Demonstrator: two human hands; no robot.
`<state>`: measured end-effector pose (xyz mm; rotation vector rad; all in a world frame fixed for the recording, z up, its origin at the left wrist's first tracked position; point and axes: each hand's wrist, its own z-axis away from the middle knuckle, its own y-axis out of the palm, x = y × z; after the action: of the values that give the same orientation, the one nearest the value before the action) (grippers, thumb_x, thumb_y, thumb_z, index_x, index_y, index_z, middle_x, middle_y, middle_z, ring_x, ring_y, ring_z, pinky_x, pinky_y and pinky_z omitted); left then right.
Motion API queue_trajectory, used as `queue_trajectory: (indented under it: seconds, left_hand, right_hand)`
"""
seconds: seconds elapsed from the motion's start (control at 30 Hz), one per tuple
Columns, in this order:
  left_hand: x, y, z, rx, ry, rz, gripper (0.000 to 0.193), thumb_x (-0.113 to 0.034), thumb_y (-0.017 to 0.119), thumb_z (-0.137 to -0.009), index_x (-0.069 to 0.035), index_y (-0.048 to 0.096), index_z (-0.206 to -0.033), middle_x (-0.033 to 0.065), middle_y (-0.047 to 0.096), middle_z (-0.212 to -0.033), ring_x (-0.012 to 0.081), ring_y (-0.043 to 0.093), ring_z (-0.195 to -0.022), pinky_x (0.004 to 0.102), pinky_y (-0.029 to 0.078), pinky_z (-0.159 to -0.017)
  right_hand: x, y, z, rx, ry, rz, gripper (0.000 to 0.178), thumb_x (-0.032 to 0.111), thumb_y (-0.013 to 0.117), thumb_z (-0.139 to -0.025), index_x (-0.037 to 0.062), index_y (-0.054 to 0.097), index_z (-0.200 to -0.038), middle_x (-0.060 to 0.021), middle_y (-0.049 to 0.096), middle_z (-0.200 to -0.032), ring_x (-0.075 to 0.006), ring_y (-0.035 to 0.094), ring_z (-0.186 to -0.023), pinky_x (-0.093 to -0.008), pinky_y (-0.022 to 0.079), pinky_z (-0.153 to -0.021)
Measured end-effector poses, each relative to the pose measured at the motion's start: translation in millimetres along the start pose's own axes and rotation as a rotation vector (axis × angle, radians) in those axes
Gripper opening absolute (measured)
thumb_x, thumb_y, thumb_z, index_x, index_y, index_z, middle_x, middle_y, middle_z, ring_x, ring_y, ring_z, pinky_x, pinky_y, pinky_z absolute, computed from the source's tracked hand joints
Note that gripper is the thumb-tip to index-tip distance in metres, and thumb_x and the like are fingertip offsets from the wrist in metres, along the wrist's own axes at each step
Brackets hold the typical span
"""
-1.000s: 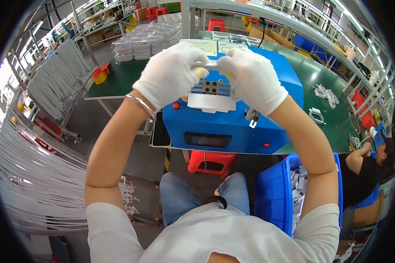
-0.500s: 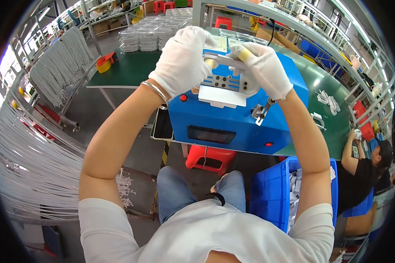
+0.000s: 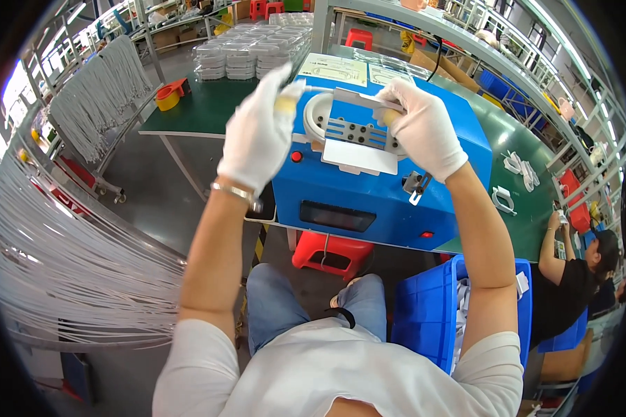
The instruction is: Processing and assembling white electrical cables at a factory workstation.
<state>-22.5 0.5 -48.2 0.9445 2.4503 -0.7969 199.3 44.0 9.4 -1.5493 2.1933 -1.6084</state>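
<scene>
A white glove with yellowish fingertip covering is on my left hand [image 3: 261, 132], which is raised beside the left end of a blue bench machine [image 3: 341, 187]. Its fingers are smeared by motion, and a thin white strand shows near their tips. My right hand [image 3: 428, 128], also gloved, is closed on the right end of a flat white strip [image 3: 362, 99] above the machine's top. Under the strip, a coiled white cable [image 3: 316, 117] rests around a slotted metal fixture [image 3: 358, 132]. A white plate [image 3: 360, 157] projects from the machine's front.
Clear plastic trays [image 3: 247, 52] are stacked at the back left of the green table [image 3: 202, 115]. Loose white cable pieces [image 3: 522, 170] lie at right. A blue bin [image 3: 424, 313] holds white pieces beside my right leg. White cables [image 3: 83, 257] hang at left. A co-worker [image 3: 570, 285] sits at right.
My left hand has moved left and away from the strip, and its fingers have straightened. The coiled cable beneath now shows more fully. My right hand keeps hold of the strip.
</scene>
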Motion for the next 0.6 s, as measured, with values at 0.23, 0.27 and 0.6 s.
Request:
queue_trajectory:
  seconds: [0.23, 0.27, 0.6]
  left_hand:
    - [-13, 17, 32, 0.046, -0.118, 0.338, 0.033, -0.005, 0.047, -0.094, -0.003, 0.048, -0.127, 0.0111, 0.065, -0.095, 0.0111, 0.065, -0.080, 0.0269, 0.051, -0.066]
    - [-20, 17, 34, -0.021, -0.057, 0.277, 0.034, -0.005, 0.048, -0.094, -0.003, 0.047, -0.128, 0.0116, 0.065, -0.094, 0.0121, 0.065, -0.078, 0.0270, 0.051, -0.066]
    - [-24, 50, 88, 0.289, -0.755, 1.422, 0.042, -0.019, 0.063, -0.089, 0.004, 0.048, -0.121, 0.0170, 0.060, -0.109, 0.0251, 0.065, -0.093, 0.0365, 0.054, -0.083]
  right_hand:
    - [-3, 5, -2, -0.012, -0.038, 0.017, 0.008, -0.001, 0.057, -0.084, 0.0011, 0.058, -0.091, -0.0060, 0.059, -0.077, -0.0114, 0.054, -0.071, -0.0241, 0.046, -0.068]
    - [-4, 5, -4, -0.011, -0.038, 0.018, 0.008, -0.001, 0.057, -0.084, 0.0011, 0.058, -0.091, -0.0060, 0.059, -0.077, -0.0114, 0.054, -0.071, -0.0241, 0.046, -0.068]
    - [-3, 6, -2, -0.043, -0.079, -0.059, 0.003, 0.002, 0.057, -0.086, 0.0020, 0.056, -0.088, -0.0066, 0.060, -0.070, -0.0114, 0.056, -0.056, -0.0265, 0.050, -0.049]
